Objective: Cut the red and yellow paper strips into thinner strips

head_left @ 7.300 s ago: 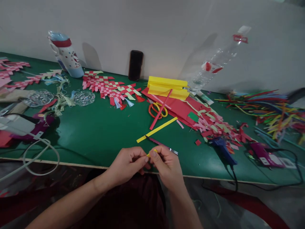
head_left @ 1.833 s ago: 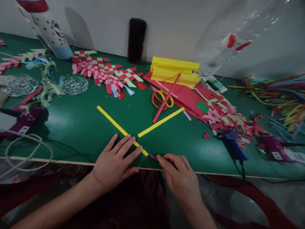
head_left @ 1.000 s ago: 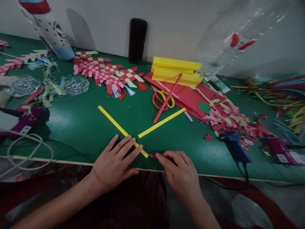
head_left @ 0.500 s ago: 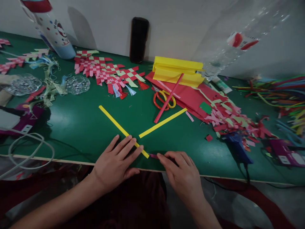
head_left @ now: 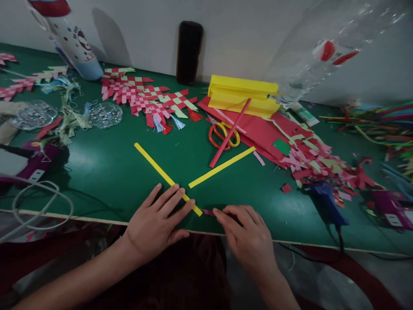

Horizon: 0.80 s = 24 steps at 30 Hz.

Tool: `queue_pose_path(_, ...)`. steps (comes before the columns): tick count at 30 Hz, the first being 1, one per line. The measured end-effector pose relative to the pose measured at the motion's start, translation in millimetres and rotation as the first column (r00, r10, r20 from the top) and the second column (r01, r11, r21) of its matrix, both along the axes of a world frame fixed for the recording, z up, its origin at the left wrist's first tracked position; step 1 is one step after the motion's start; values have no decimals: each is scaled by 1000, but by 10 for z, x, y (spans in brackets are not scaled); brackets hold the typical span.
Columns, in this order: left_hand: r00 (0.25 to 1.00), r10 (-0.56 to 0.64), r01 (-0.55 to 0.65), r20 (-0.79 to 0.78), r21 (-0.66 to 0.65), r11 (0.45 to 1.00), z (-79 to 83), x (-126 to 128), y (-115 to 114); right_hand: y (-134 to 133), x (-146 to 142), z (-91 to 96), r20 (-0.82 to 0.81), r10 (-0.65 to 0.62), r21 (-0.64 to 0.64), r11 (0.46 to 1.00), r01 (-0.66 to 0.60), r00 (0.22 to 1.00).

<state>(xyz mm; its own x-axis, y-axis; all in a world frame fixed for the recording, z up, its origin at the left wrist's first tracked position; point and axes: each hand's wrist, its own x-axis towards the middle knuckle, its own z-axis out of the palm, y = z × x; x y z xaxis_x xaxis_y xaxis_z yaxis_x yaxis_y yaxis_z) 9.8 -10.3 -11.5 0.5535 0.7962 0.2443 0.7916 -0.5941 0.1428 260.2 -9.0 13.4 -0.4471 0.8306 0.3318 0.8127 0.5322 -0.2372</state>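
Observation:
A narrow yellow paper strip point(head_left: 155, 164) lies slantwise on the green table. My left hand point(head_left: 158, 221) rests across its near part, fingers spread and laid flat on the strip. Between thumb and forefinger, my right hand point(head_left: 247, 230) pinches a thin purple tool with a fine tip point(head_left: 209, 212); most of it is hidden in the fingers, so its exact kind is unclear. That tip sits at or beside the strip's near end. A second yellow strip point(head_left: 222, 167) lies beyond my hands, and a red strip point(head_left: 230, 132) crosses the scissors point(head_left: 237, 135).
Folded yellow paper point(head_left: 241, 103) lies on red sheets point(head_left: 258, 135). Paper scraps point(head_left: 316, 161), a blue glue gun point(head_left: 327, 202) and a plastic bottle point(head_left: 335, 54) stand rightward. Woven paper pieces point(head_left: 142, 97), bead trays point(head_left: 106, 115), a tumbler point(head_left: 72, 41) and a phone point(head_left: 189, 51) are behind.
The view has shifted very slightly. Both hands, the yellow strip and the purple tool stay in practically the same places.

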Motion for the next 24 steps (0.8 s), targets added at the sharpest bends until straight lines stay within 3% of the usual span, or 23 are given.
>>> queue_pose_path(14,1000,-17,17,-9,-3,1000,8,-6,13,15,32,17,14,20,-1,1000,-20,1000)
queue_pose_path(24,1000,-15,15,8,4,1000,13,-14,0,-37,-97,-15,-29,38,3,999,-38,999)
